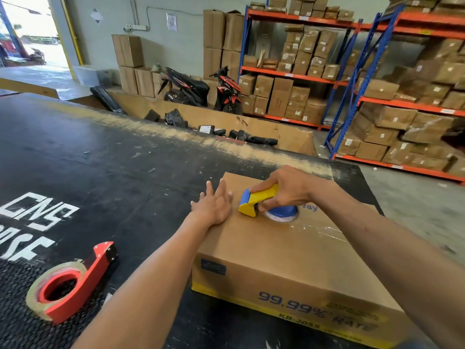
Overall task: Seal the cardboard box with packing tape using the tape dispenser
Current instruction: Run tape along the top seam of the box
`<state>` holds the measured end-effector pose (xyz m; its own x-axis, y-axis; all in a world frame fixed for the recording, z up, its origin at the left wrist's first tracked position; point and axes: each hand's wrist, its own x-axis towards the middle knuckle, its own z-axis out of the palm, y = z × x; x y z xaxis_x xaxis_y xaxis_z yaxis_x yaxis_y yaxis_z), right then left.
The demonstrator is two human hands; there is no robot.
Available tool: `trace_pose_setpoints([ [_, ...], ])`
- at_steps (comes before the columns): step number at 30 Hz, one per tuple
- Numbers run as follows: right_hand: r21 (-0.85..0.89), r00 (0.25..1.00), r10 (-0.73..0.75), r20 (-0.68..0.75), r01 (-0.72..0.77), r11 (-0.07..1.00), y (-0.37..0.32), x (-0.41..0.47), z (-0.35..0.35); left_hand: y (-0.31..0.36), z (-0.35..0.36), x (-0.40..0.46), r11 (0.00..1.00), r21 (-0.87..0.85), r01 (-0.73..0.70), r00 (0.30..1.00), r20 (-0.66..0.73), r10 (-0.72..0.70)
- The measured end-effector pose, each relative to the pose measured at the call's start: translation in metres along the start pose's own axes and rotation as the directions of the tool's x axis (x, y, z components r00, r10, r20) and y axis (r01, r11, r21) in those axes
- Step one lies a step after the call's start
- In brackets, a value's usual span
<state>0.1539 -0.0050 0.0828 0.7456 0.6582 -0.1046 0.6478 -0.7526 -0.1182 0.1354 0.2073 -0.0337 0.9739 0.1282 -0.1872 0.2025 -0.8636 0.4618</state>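
- Sitting flat on the black table [105,157], the box [289,250] lies near its right edge, one corner toward the camera; printed sides, plain top.
- Clear tape [324,229] already runs along the top seam from the right, ending under the dispenser [261,201].
- Dispenser: yellow handle, blue roll, pressed down on the box top about mid-seam. Judged light and rigid; best held by the yellow handle, thumb side down, so the roll stays flat on the board.
- Right hand [286,188] wraps the handle, fingers closed round it.
- Left hand [214,205] lies open, palm down, fingers spread on the box's left top edge, steadying it.
- Box looks stiff corrugated board; weight cannot be told. Top may flex under pressure, so bracing near an edge seems sound.
- Tape film is thin and sticky; likely to wrinkle if pulled askew.
- Second dispenser [73,280], red with tan tape, lies untouched on the table, well left of the box.
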Motion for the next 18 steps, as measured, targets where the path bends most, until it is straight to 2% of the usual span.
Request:
trace_pose_setpoints([
  [7, -0.026, 0.997, 0.062, 0.051, -0.061, 0.998, 0.060, -0.050, -0.004, 0.001, -0.003, -0.006, 1.000, 0.018, -0.016, 1.000, -0.009, 0.016],
  [11, -0.096, 0.997, 0.078, 0.011, -0.077, 0.992, 0.065, -0.053, 0.008, 0.002, -0.002, -0.007, 0.997, 0.064, -0.034, 0.999, -0.019, 0.035],
  [15, -0.076, 0.997, 0.082, -0.010, -0.082, 0.994, 0.068, -0.053, 0.012, 0.007, -0.001, -0.002, 0.951, 0.308, -0.016, 0.994, -0.102, 0.050],
  [18, -0.058, 0.997, 0.079, -0.024, -0.080, 0.995, 0.069, -0.051, 0.015, 0.031, 0.004, 0.000, 0.890, 0.451, -0.067, 0.978, -0.149, 0.149],
])
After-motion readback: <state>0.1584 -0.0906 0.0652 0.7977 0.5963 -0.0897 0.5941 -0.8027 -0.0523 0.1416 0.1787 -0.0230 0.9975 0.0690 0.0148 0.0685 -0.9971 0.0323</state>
